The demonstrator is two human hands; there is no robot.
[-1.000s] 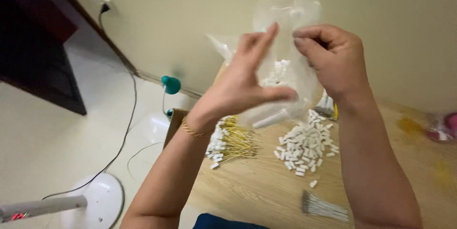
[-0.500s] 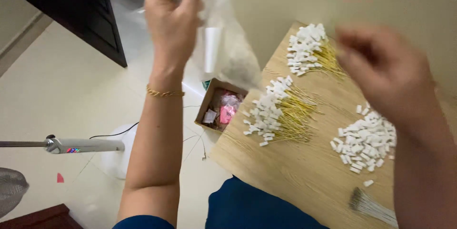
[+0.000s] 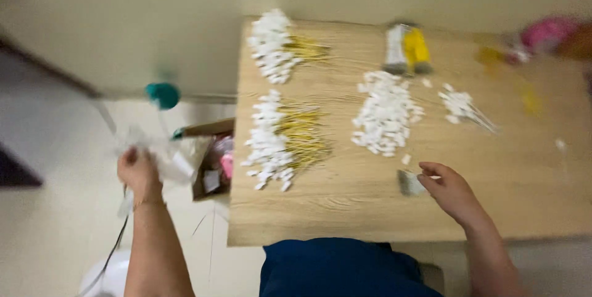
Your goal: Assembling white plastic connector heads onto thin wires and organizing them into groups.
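Pale tiled floor and a cream wall frame a light wooden table (image 3: 345, 210), seen from above and blurred by motion. Off the table's left edge, the left hand (image 3: 139, 170) is held out low over the floor, its fingers closed on a crumpled clear plastic bag (image 3: 176, 158) that trails toward the table. Just beside the bag, between it and the table edge, sits an open cardboard box (image 3: 213, 167) with pink and white bits inside. A teal round object (image 3: 163, 94) lies farther back on the floor, and a dark cable (image 3: 114, 247) runs down past the left forearm.

On the table, the right hand (image 3: 453, 192) rests near the front edge, fingers loosely curled and slightly apart, the fingertips touching or just beside a small grey bundle (image 3: 408, 183); whether they grip it cannot be told through the blur. Left of it lies a pile of yellow wires with white connectors (image 3: 280, 140), and a second such pile (image 3: 277, 47) sits at the far left corner. A heap of loose white connectors (image 3: 385, 112) lies in the middle, with a smaller cluster (image 3: 459, 106) to its right. A yellow and white packet (image 3: 407, 47) stands near the far edge, and a pink blurred object (image 3: 546, 32) sits at the far right corner. A dark blue garment (image 3: 339, 269) shows at the table's near edge.
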